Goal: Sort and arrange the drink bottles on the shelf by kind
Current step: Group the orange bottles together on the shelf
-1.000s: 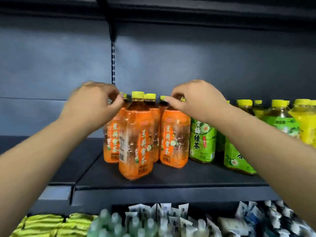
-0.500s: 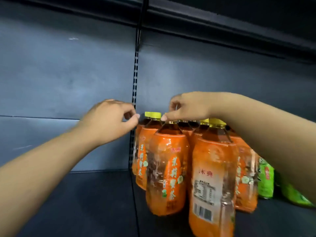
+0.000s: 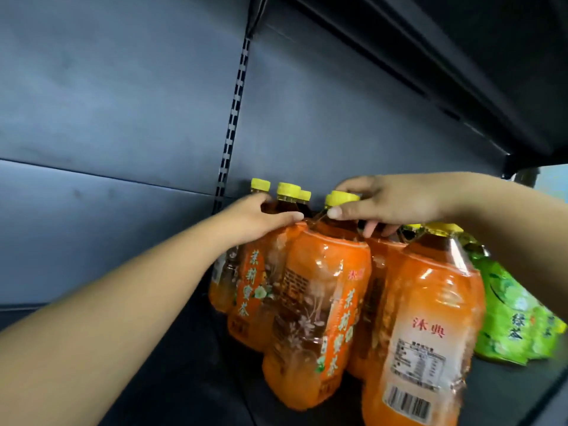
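Back panel (image 3: 123,103) far L, grey, w/ slotted upright strip (image 3: 233,118) running down to the bottles. L hand (image 3: 255,219) comes in from bottom L: thumb across the front, fingers curled behind the neck of an orange bottle (image 3: 287,204) near the back, so grasping it. Orange bottles (image 3: 250,287) stand bunched and touching on the shelf (image 3: 153,379), yellow caps, upright.

Centre: front orange bottle (image 3: 319,309). R hand (image 3: 390,204) reaches from the R over the group, thumb & index pinching its yellow cap (image 3: 344,198); other fingers hang onto bottle tops behind. Nearest orange bottle (image 3: 430,333) shows barcode, bottom R. Green bottles (image 3: 507,318) just beside, far R, partly behind R arm. Upper shelf (image 3: 461,56) overhead.
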### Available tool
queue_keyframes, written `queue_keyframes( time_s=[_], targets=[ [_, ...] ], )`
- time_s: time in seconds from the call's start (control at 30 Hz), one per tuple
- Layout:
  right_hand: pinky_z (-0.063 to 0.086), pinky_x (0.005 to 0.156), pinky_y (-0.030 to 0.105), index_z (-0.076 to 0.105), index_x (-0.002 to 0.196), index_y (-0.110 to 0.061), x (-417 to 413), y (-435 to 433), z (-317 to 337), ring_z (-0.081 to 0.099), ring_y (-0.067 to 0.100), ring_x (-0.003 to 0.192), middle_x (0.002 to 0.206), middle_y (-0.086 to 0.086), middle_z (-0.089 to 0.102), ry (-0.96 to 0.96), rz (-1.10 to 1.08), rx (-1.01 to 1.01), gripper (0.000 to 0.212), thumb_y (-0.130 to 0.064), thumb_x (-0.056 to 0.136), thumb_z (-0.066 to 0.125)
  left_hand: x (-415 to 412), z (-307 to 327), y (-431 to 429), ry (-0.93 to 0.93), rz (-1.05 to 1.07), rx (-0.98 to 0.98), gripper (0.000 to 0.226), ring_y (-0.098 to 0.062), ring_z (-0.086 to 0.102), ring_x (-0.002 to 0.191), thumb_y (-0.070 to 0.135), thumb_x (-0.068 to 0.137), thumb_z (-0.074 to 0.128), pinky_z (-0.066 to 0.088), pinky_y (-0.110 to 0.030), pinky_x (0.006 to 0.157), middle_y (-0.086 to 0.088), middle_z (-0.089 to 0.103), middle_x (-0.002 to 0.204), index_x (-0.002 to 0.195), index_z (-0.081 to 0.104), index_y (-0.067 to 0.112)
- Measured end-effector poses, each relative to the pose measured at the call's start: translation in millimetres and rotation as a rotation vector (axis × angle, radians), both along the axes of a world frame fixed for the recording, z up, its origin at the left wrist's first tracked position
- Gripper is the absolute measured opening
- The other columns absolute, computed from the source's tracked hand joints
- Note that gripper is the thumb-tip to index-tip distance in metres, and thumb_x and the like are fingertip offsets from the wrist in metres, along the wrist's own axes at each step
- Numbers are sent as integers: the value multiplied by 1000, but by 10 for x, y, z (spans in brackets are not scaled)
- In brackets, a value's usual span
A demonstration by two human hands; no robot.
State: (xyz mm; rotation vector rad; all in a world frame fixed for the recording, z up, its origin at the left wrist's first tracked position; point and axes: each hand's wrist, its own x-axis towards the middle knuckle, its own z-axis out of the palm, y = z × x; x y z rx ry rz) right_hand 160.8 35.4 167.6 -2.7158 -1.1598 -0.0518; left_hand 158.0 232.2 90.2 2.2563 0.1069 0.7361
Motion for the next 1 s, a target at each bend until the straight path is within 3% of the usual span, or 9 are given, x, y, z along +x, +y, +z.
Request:
queue_keyframes(
  time_s=[0.1,0.27,0.37,0.47,0.53,0.63,0.8,0.9,1.0],
  targets=[
    [51,71,23,53,101,-30,15,-30,35,60,4,76,85,-13,61,122,39,95,19,-36,82,56,-62,88,87,68,2,67,72,-18,53,114,61,71,61,42,-32,99,-1,54,131,129,48,20],
    [56,69,31,60,100,-25,74,-48,64,66,10,79,84,-8,69,226,59,120,43,-35,58,62,-203,105,72,135,-69,75,51,-15,58,102,62,74,56,42,-25,89,6,59,118,115,55,32],
    [55,57,34,61,88,-15,205,14,30,64,19,62,100,19,68,234,81,214,13,-21,76,65,-244,120,7,47,123,266,49,-16,53,94,69,74,50,41,-26,82,6,56,103,102,56,29],
    [54,62,40,62,83,-9,298,34,3,59,20,56,95,30,61,181,106,250,7,-14,85,58,-266,122,31,184,107,215,92,-19,51,110,80,54,50,41,-30,94,1,52,123,124,42,21],
    [51,72,56,63,87,-4,339,41,-3,59,23,59,82,20,63,167,135,240,11,-13,83,59,-295,86,100,301,-34,92,99,-17,51,114,61,55,64,41,-32,97,3,50,126,137,28,20],
    [50,75,55,64,89,-1,365,38,6,58,34,71,71,10,63,169,191,265,32,-24,67,70,-317,36,174,249,-131,-35,79,-12,56,103,33,66,73,46,-37,94,10,55,105,133,33,21],
    [52,69,43,65,89,0,438,42,46,63,24,63,75,13,66,157,260,210,110,-67,3,79,-234,-73,133,97,24,73,80,-16,56,102,52,61,72,49,-31,81,4,55,115,127,37,22],
    [55,65,38,69,84,-6,427,32,46,65,24,66,77,11,68,140,276,182,101,-69,5,78,-133,-174,51,19,138,126,82,-22,52,111,57,65,68,44,-32,90,-3,48,129,130,35,19],
    [58,63,37,68,87,-13,346,25,-39,69,31,76,86,11,71,145,226,121,50,-46,51,80,-95,-220,24,4,132,86,83,-24,50,114,58,66,66,44,-40,94,-6,43,133,131,32,20]
  ],
)
